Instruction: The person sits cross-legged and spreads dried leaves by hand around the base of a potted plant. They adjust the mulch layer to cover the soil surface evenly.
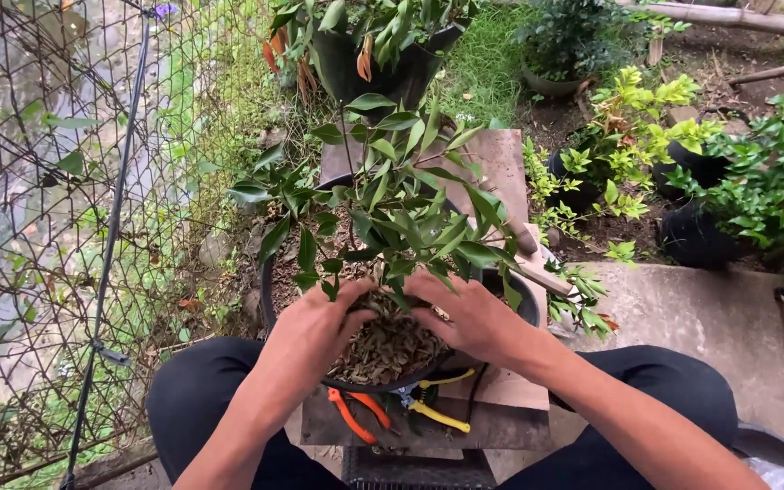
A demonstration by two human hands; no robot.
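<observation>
Garden greenery and a wire fence surround a small wooden bench (pixel 501 159) carrying a black pot (pixel 269 299) at its near edge; the plant's stem (pixel 383 272) rises upright between the hands; left hand (pixel 315 331) and right hand (pixel 469 318) press open-palmed on the mulch (pixel 387 349), equally near, grasping nothing. Orange-handled pruners (pixel 356 413) and yellow-handled pliers (pixel 437 413) lie under the pot's near rim.

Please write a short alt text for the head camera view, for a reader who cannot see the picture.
A seated person presses the left hand and right hand onto the dry mulch around a leafy plant in a black pot. Orange-handled pruners and yellow-handled pruners lie below the pot, and a wire fence stands at the left.
</observation>
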